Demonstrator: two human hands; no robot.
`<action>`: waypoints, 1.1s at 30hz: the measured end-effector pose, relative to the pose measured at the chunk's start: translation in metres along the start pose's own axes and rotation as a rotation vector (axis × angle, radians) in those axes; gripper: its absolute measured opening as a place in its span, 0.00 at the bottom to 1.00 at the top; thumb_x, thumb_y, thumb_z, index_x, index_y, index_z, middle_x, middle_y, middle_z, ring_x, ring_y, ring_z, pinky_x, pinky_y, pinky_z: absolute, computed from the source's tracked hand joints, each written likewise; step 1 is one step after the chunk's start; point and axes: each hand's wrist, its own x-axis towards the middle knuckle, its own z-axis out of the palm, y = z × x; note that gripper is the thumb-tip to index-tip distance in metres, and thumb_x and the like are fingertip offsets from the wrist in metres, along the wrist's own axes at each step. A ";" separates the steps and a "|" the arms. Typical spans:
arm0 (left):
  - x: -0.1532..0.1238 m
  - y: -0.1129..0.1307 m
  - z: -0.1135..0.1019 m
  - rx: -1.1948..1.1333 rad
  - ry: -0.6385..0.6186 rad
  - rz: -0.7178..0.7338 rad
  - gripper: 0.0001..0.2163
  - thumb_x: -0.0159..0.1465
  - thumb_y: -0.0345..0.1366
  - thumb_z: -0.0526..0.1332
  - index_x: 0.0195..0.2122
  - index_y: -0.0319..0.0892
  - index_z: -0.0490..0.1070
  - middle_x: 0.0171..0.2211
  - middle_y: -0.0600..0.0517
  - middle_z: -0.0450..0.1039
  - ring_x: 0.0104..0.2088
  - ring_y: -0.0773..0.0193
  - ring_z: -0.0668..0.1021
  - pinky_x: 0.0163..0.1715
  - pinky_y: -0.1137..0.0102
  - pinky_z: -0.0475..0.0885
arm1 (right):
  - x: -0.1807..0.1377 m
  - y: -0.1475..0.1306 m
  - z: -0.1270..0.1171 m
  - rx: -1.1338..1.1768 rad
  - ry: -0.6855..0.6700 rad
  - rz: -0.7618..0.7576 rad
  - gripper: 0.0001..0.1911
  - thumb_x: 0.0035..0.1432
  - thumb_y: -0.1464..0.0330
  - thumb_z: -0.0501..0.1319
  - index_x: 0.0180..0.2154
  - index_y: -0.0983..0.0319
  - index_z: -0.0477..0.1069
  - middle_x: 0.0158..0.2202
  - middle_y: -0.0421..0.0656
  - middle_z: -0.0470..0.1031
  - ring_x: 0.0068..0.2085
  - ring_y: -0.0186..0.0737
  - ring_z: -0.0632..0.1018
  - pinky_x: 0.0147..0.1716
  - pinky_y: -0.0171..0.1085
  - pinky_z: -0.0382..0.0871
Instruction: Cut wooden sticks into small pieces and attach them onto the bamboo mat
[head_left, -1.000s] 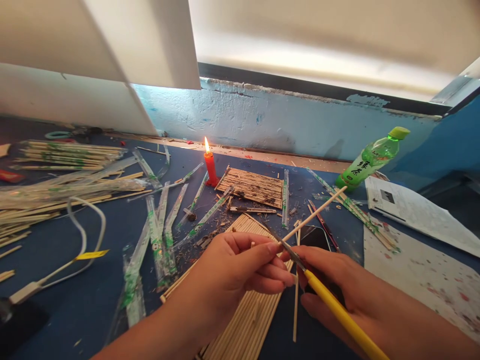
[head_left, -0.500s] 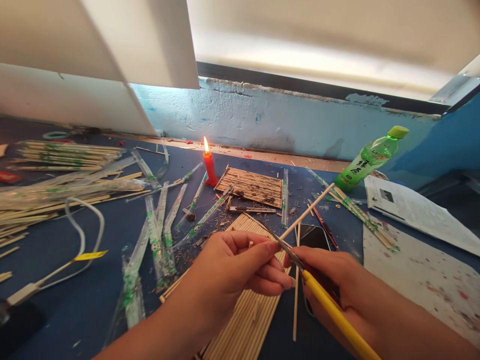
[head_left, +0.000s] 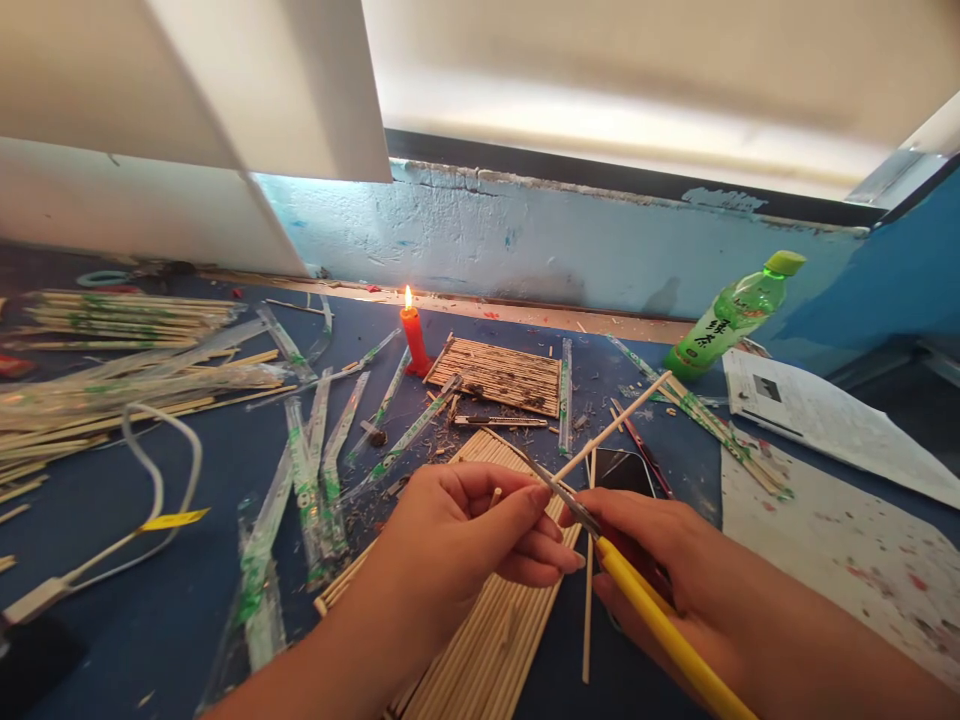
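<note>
Right hand [head_left: 667, 555]: closed round a yellow-handled cutting tool [head_left: 645, 595], metal end aimed at ten o'clock; how far its blades part, cannot tell. Left hand [head_left: 476, 530]: thumb and fingers pinched on a thin wooden stick [head_left: 619, 425]. Stick: long axis running from the pinch towards two o'clock, low end meeting the metal; left hand nearer. Beneath: mat of parallel sticks [head_left: 484, 640]. Beyond, eleven o'clock: smaller dark-stained stick panel [head_left: 502, 370]; left of it, lit red candle [head_left: 414, 342].
</note>
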 end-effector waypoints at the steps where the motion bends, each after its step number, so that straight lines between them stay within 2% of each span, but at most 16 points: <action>1: 0.000 0.000 0.000 0.001 -0.001 -0.005 0.07 0.63 0.34 0.74 0.29 0.38 0.83 0.25 0.52 0.84 0.25 0.67 0.86 0.25 0.81 0.80 | 0.000 0.000 0.001 0.016 -0.005 0.001 0.03 0.68 0.70 0.60 0.41 0.55 0.70 0.37 0.35 0.77 0.35 0.38 0.73 0.33 0.32 0.69; 6: 0.000 -0.003 -0.003 0.005 0.014 -0.033 0.07 0.63 0.35 0.74 0.30 0.38 0.83 0.24 0.50 0.84 0.26 0.66 0.86 0.24 0.81 0.80 | 0.002 0.001 0.003 0.042 -0.008 0.010 0.04 0.67 0.72 0.58 0.40 0.58 0.71 0.35 0.37 0.76 0.34 0.38 0.70 0.31 0.32 0.67; 11: 0.000 -0.001 -0.003 0.002 0.030 -0.009 0.07 0.62 0.35 0.74 0.30 0.38 0.83 0.25 0.51 0.84 0.26 0.66 0.86 0.24 0.81 0.79 | 0.004 0.001 0.001 0.088 0.005 -0.013 0.04 0.64 0.73 0.62 0.40 0.58 0.72 0.33 0.35 0.75 0.31 0.35 0.69 0.28 0.29 0.65; 16: -0.004 0.002 0.003 0.024 0.071 -0.002 0.07 0.59 0.34 0.76 0.29 0.38 0.82 0.25 0.51 0.83 0.25 0.64 0.86 0.25 0.79 0.81 | 0.005 -0.001 -0.003 0.113 -0.035 -0.049 0.15 0.68 0.70 0.61 0.55 0.55 0.71 0.40 0.38 0.79 0.41 0.41 0.76 0.37 0.32 0.72; 19: -0.006 0.004 0.006 0.079 0.089 0.003 0.07 0.59 0.34 0.75 0.28 0.38 0.82 0.24 0.51 0.83 0.25 0.64 0.86 0.25 0.78 0.81 | 0.004 -0.003 -0.004 0.103 -0.043 -0.038 0.18 0.69 0.70 0.61 0.59 0.54 0.70 0.43 0.39 0.80 0.45 0.44 0.78 0.43 0.34 0.73; 23: -0.005 0.007 0.010 0.138 0.132 -0.002 0.06 0.60 0.33 0.73 0.28 0.38 0.81 0.23 0.51 0.82 0.25 0.62 0.86 0.25 0.77 0.81 | 0.004 -0.005 -0.003 0.118 -0.029 -0.043 0.19 0.66 0.72 0.63 0.57 0.54 0.72 0.47 0.39 0.80 0.42 0.41 0.79 0.42 0.33 0.74; 25: -0.005 0.008 0.011 0.142 0.150 -0.009 0.06 0.59 0.32 0.73 0.27 0.38 0.80 0.22 0.51 0.82 0.24 0.63 0.86 0.25 0.77 0.80 | 0.004 -0.005 -0.002 0.120 -0.014 -0.054 0.18 0.64 0.74 0.64 0.54 0.55 0.72 0.45 0.38 0.81 0.41 0.40 0.78 0.40 0.32 0.73; 30: -0.005 0.006 0.008 0.079 0.119 -0.025 0.07 0.57 0.33 0.75 0.27 0.38 0.80 0.22 0.51 0.82 0.23 0.62 0.85 0.23 0.77 0.79 | 0.003 -0.001 0.003 0.057 0.005 -0.020 0.08 0.65 0.74 0.59 0.42 0.58 0.73 0.37 0.38 0.79 0.35 0.40 0.74 0.33 0.33 0.70; 33: -0.004 0.004 0.005 0.034 0.096 -0.048 0.09 0.56 0.36 0.77 0.28 0.38 0.80 0.21 0.50 0.82 0.23 0.63 0.85 0.22 0.78 0.79 | 0.002 0.002 0.006 0.003 0.017 0.004 0.07 0.63 0.75 0.59 0.40 0.57 0.72 0.35 0.37 0.78 0.34 0.39 0.74 0.31 0.33 0.69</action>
